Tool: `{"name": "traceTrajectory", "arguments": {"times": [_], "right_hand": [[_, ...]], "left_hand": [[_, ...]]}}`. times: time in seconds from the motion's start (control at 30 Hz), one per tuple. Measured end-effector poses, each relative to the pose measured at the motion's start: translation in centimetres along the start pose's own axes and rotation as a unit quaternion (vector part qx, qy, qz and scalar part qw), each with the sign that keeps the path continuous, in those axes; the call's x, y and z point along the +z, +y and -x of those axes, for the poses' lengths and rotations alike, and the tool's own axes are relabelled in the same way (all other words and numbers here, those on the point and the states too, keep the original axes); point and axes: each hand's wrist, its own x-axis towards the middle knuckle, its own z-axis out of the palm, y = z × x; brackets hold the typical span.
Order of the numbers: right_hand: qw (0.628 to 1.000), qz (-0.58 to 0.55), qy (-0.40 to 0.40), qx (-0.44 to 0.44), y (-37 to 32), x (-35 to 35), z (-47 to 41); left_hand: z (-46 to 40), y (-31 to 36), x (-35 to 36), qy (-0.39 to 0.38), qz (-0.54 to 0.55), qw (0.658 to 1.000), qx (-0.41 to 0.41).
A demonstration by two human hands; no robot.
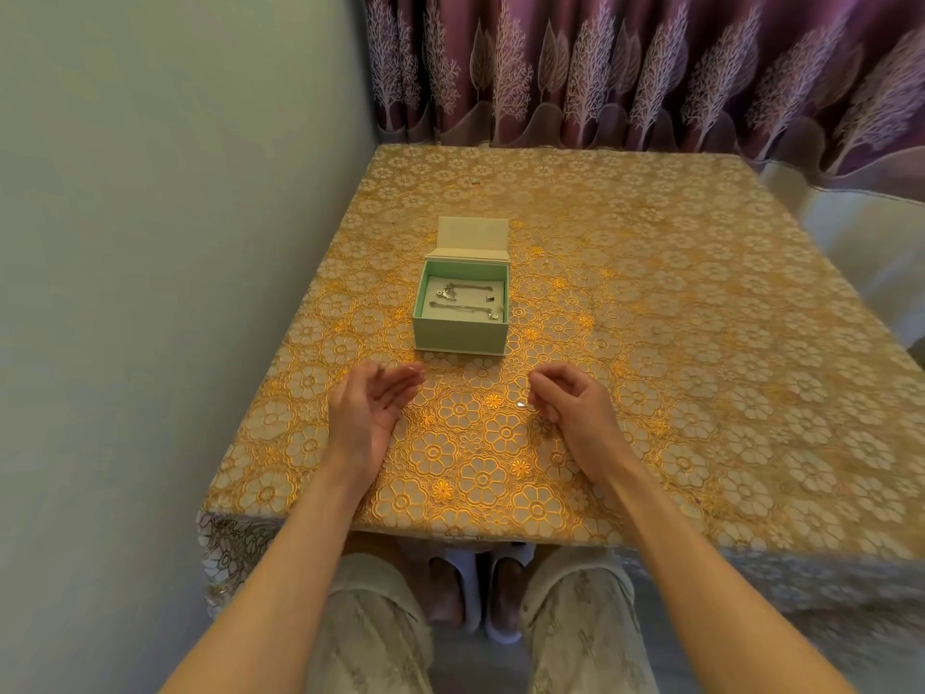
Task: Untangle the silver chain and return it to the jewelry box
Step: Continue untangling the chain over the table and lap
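- Your left hand (pixel 368 408) hovers with fingers straight, holding nothing.
- Your right hand (pixel 568 400) hovers empty, fingers loosely curled.
- The silver chain (pixel 463 299) lies inside the open jewelry box (pixel 460 305) at frame centre on the worktop (pixel 675 343).

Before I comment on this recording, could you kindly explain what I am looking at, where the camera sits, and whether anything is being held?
There is no machine here: a person does the task with bare hands. The single picture comes from a wide-angle camera worn on the head, looking forward and down, so you see both forearms, the knees and slippers below the table edge.

The table is covered with a gold flowered cloth, with a purple curtain behind it. On it stands a small green box with its lid tipped back. A silver chain lies inside on the pale insert.

The left hand is open, palm turned inward. The right hand has loosely curled fingers. Neither hand touches the box, and neither seems to hold anything; a small bright speck beside the right hand is too small to identify.
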Motion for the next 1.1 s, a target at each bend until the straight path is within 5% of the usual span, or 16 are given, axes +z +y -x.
{"name": "traceTrajectory", "arguments": {"times": [0.17, 0.3, 0.43, 0.53, 0.63, 0.73, 1.1], "right_hand": [[0.999, 0.043, 0.028, -0.010, 0.0, 0.3, 0.2], [0.994, 0.103, 0.039, -0.014, 0.0, 0.7, 0.3], [0.986, 0.153, 0.057, -0.020, -1.0, 1.6, 1.2], [0.995, 0.067, -0.025, 0.071, -2.4, 2.5, 2.9], [0.975, -0.043, -0.122, 0.181, -3.3, 3.0, 4.0], [0.956, -0.149, -0.136, 0.212, -3.8, 3.1, 4.2], [0.981, -0.114, -0.126, 0.097, -5.7, 2.8, 5.6]], "left_hand": [[-0.3, 0.0, -0.3, 0.025, 0.028, 0.999, -0.011], [0.9, 0.9, 0.8, 0.003, -0.156, 0.988, -0.001], [2.2, 3.6, 2.9, -0.092, -0.385, 0.915, 0.078], [2.9, 5.5, 4.3, -0.133, -0.473, 0.859, 0.142], [3.7, 6.5, 4.9, -0.154, -0.504, 0.829, 0.188], [4.7, 6.3, 4.7, -0.173, -0.528, 0.804, 0.214], [7.1, 3.9, 2.5, -0.202, -0.557, 0.776, 0.214]]}}
